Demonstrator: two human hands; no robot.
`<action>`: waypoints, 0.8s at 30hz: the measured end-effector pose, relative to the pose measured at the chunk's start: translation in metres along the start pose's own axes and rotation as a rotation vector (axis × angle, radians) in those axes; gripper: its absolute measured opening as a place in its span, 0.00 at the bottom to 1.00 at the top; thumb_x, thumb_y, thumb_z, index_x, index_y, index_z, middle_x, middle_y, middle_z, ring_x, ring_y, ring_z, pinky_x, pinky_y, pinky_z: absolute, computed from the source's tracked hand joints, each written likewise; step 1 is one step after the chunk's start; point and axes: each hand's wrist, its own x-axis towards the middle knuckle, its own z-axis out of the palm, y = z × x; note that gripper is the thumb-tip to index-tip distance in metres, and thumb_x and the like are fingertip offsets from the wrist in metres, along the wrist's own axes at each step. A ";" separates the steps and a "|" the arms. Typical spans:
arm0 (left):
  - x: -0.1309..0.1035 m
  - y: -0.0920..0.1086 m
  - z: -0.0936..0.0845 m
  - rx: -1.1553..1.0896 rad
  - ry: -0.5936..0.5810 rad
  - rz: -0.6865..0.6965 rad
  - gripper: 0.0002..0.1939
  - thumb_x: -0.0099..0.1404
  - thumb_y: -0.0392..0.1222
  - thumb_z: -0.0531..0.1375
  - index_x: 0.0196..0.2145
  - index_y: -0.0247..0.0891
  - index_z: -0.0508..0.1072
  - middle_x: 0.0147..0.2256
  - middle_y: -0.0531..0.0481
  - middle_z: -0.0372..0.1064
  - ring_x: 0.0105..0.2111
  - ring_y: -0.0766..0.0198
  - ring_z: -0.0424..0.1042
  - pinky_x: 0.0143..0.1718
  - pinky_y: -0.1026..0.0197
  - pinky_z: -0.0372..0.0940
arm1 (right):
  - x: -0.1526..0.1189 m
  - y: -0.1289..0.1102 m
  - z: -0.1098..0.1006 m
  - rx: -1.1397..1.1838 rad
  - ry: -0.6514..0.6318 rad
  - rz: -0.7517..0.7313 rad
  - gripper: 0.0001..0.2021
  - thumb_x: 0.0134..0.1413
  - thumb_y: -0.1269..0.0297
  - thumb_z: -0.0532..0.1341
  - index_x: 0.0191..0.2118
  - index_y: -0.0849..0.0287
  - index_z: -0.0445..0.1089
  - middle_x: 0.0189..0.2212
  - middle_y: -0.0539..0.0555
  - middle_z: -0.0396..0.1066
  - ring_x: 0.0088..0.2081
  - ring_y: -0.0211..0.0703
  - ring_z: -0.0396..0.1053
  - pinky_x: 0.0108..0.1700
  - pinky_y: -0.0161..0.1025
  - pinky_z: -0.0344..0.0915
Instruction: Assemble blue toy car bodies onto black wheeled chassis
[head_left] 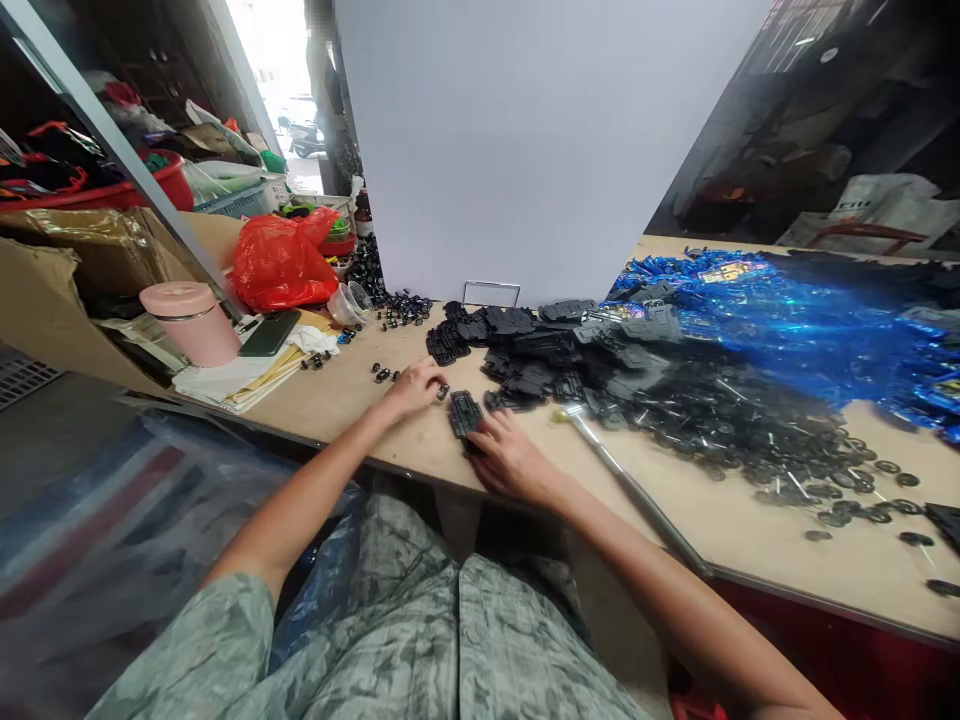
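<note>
My left hand is closed in a pinch, with a small black wheel-and-axle piece at its fingertips just above the table. To its right, a black plastic toy car chassis lies on the board near the front edge. My right hand grips the near right side of that chassis, its thumb partly hidden. Behind both hands spreads a pile of similar black chassis. A few more small wheel pieces lie left of my left hand.
A hammer-like metal tool lies right of my right hand. Beyond it are loose wheels with axles and shiny blue parts. A pink cup, a phone and a red bag stand left. A white panel rises behind.
</note>
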 end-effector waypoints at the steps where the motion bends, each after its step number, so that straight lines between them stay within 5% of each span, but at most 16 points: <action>1: -0.001 0.002 0.000 -0.011 -0.018 0.001 0.12 0.56 0.30 0.57 0.30 0.39 0.81 0.33 0.47 0.71 0.33 0.61 0.69 0.42 0.58 0.67 | 0.004 0.000 0.002 -0.005 0.003 0.016 0.11 0.66 0.67 0.56 0.49 0.64 0.72 0.40 0.61 0.67 0.44 0.52 0.61 0.52 0.54 0.62; 7: -0.025 0.020 0.001 -0.097 0.007 -0.027 0.12 0.58 0.31 0.59 0.34 0.37 0.83 0.33 0.47 0.76 0.29 0.65 0.71 0.35 0.62 0.66 | 0.006 -0.003 0.000 0.046 0.041 0.060 0.11 0.67 0.66 0.57 0.49 0.63 0.72 0.44 0.63 0.69 0.46 0.53 0.64 0.51 0.53 0.66; 11: -0.042 0.040 0.015 -0.123 0.157 -0.068 0.10 0.64 0.38 0.61 0.37 0.35 0.83 0.33 0.45 0.75 0.29 0.64 0.70 0.32 0.62 0.66 | -0.004 -0.008 -0.005 0.224 0.393 0.236 0.20 0.69 0.64 0.58 0.63 0.60 0.63 0.48 0.63 0.71 0.46 0.49 0.71 0.48 0.47 0.72; 16: -0.056 0.080 0.046 -0.234 0.344 -0.067 0.09 0.65 0.42 0.64 0.39 0.39 0.84 0.31 0.47 0.70 0.29 0.64 0.69 0.29 0.63 0.65 | -0.006 -0.016 0.010 0.539 0.643 0.457 0.19 0.63 0.58 0.66 0.56 0.58 0.69 0.39 0.56 0.77 0.36 0.44 0.76 0.41 0.42 0.76; 20: -0.062 0.102 0.057 -0.397 0.192 -0.054 0.12 0.64 0.46 0.67 0.43 0.39 0.84 0.35 0.46 0.72 0.34 0.61 0.72 0.36 0.60 0.69 | -0.017 -0.014 0.010 0.647 0.689 0.539 0.11 0.67 0.59 0.61 0.47 0.59 0.74 0.39 0.58 0.78 0.38 0.44 0.78 0.41 0.41 0.78; 24: -0.059 0.111 0.064 -0.725 -0.012 -0.211 0.20 0.64 0.54 0.67 0.43 0.33 0.82 0.35 0.44 0.75 0.33 0.61 0.74 0.37 0.58 0.71 | -0.030 -0.009 -0.009 0.680 0.642 0.484 0.12 0.63 0.58 0.65 0.49 0.55 0.75 0.43 0.58 0.77 0.41 0.45 0.77 0.42 0.42 0.77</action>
